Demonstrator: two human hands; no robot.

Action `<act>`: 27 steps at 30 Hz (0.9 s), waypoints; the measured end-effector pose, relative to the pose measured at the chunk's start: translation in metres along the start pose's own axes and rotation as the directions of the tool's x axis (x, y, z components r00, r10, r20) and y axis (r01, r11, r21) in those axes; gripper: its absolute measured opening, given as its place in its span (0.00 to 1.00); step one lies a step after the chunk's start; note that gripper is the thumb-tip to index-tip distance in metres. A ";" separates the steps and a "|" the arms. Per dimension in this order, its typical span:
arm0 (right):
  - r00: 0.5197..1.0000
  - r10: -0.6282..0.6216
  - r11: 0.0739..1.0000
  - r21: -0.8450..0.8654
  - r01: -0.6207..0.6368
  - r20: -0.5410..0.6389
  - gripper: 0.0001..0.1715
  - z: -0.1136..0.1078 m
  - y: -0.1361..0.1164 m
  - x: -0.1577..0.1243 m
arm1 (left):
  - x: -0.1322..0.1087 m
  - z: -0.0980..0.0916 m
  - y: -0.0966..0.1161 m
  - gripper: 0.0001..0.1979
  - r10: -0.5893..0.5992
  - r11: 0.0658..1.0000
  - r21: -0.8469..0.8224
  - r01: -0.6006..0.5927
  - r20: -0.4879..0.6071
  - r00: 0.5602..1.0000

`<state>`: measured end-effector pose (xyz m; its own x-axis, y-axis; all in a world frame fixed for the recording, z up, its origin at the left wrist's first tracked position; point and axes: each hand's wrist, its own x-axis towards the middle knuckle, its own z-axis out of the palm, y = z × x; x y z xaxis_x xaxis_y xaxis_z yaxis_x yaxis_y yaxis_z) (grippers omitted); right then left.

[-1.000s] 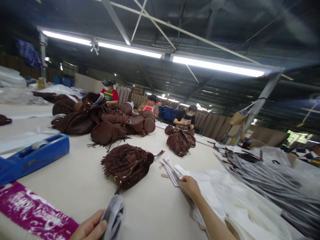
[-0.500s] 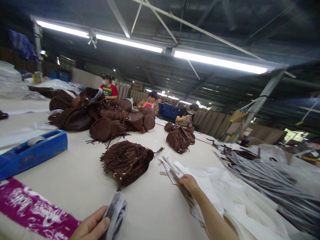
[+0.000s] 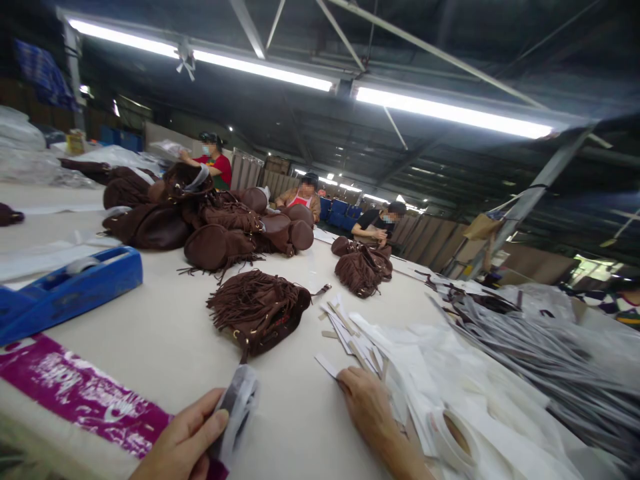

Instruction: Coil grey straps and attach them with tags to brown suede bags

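Observation:
My left hand (image 3: pixel 193 430) is closed around a folded strap (image 3: pixel 239 410) covered in a whitish, translucent wrap. That strap runs up to a dark brown fringed bag (image 3: pixel 263 310) lying on the table just beyond. Between the fingers of my right hand (image 3: pixel 367 403) is a narrow white strip (image 3: pixel 326 366), its far end poking out to the left. Close beyond that hand lies a loose heap of white and beige strips (image 3: pixel 343 328). White sheets (image 3: pixel 425 353) spread to its right, with a roll of tape (image 3: pixel 453 437) near them.
A blue tape dispenser (image 3: pixel 85 290) stands at left above a purple printed band (image 3: pixel 90 393). Many brown bags (image 3: pixel 225 230) are piled at the back, more (image 3: pixel 363 267) right of them. Grey wrapped straps (image 3: pixel 535 360) cover the right side. Several people sit or stand across the table.
My right hand has drawn back toward me from the strips, now with one white strip in its fingers. The strip heap is more spread out. My left hand keeps the wrapped strap.

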<state>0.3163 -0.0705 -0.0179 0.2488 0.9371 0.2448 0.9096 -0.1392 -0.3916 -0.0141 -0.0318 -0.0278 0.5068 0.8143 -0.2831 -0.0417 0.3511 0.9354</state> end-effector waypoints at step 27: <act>0.966 0.009 1.000 -0.021 -0.004 0.258 0.10 -0.020 0.006 0.023 | 0.009 -0.007 -0.010 0.47 -0.031 1.000 0.004 0.031 0.059 0.998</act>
<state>0.3338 -0.0564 0.0033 0.1627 0.9867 0.0042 0.9156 -0.1494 -0.3733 -0.0151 -0.0249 -0.0413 0.5574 0.7747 -0.2987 -0.0229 0.3740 0.9271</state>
